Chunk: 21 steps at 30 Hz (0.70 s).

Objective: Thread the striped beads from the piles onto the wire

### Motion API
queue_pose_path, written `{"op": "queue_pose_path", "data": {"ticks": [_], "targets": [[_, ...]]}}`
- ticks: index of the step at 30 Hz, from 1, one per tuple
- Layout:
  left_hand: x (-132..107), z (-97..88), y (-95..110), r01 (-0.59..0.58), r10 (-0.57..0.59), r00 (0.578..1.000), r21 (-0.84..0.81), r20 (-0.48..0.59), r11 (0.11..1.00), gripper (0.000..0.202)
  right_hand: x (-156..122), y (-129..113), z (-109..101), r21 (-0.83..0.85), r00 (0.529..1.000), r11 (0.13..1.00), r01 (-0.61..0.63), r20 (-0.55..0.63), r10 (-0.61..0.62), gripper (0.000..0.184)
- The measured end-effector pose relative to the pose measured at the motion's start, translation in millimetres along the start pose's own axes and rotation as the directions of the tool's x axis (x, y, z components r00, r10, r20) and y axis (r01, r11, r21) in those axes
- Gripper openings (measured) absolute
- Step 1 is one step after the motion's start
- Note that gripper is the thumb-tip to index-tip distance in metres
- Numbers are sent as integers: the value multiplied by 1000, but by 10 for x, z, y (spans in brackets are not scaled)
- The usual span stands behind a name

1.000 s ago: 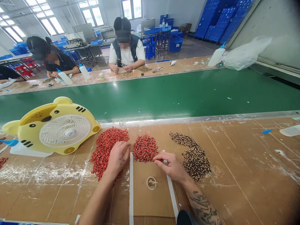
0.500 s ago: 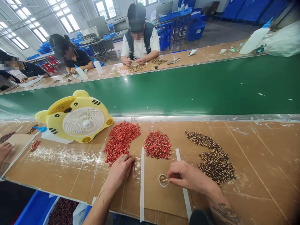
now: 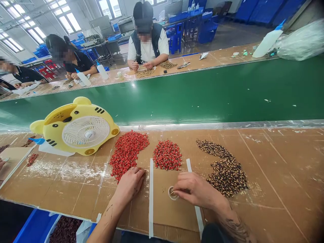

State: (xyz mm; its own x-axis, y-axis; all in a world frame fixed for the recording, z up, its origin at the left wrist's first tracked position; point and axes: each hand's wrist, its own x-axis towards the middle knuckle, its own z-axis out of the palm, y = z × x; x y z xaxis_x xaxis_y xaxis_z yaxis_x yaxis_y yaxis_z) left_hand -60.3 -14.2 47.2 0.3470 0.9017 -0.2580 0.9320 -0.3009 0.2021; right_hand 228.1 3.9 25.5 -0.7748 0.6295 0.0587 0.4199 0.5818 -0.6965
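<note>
your right hand [image 3: 198, 190] is down at a small round pale ring [image 3: 173, 193] with a brownish middle, which lies on a flat brown cardboard sheet [image 3: 174, 216]. its fingers [image 3: 183, 180] are bunched narrow, the tips at the ring's edge, and they hide enough that you cannot tell whether they hold anything. your left hand [image 3: 129, 185] rests palm down, fingers loosely together, holding nothing that shows, just beside the lower end of a heap. there are two heaps of small glossy red speckled beads [image 3: 126, 155] above the sheet, and one long, lumpy heap of dark brown and cream beads [image 3: 226, 173] to the right. two narrow white tape strips [image 3: 151, 197] flank the sheet on a tan, powder-dusted bench top [image 3: 273, 168]. a yellow cartoon-faced plastic fan [image 3: 86, 131] stands left of the heaps, before a green conveyor belt [image 3: 177, 94], and three other people [image 3: 148, 40] sit beyond it
</note>
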Motion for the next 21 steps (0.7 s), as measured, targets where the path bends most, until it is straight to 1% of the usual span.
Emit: {"op": "queue_pose_path", "data": {"ticks": [3,6,11,15,19,21], "targets": [[-1,-64,44,19,-16,998,-56,54,998,24,5,15,20,-11,1000,1000,-15,-9,15,19],[-9,-100,66,38,-31,995,-76,90,996,22,4,32,39,-15,1000,1000,-24,-10,24,20],[-21,-83,43,56,-49,996,-85,79,995,17,-2,33,49,-18,1000,1000,-20,-20,20,19],[-32,-40,13,58,-53,996,-59,78,997,15,6,29,52,-26,999,1000,7,-37,-8,18],[-54,1,-17,27,-24,997,-51,73,998,19,2,34,53,-52,997,999,8,-81,-13,16],[-69,10,-33,-2,7,999,-94,51,996,23,-6,25,47,-74,995,997,-5,-101,-3,17]]}}
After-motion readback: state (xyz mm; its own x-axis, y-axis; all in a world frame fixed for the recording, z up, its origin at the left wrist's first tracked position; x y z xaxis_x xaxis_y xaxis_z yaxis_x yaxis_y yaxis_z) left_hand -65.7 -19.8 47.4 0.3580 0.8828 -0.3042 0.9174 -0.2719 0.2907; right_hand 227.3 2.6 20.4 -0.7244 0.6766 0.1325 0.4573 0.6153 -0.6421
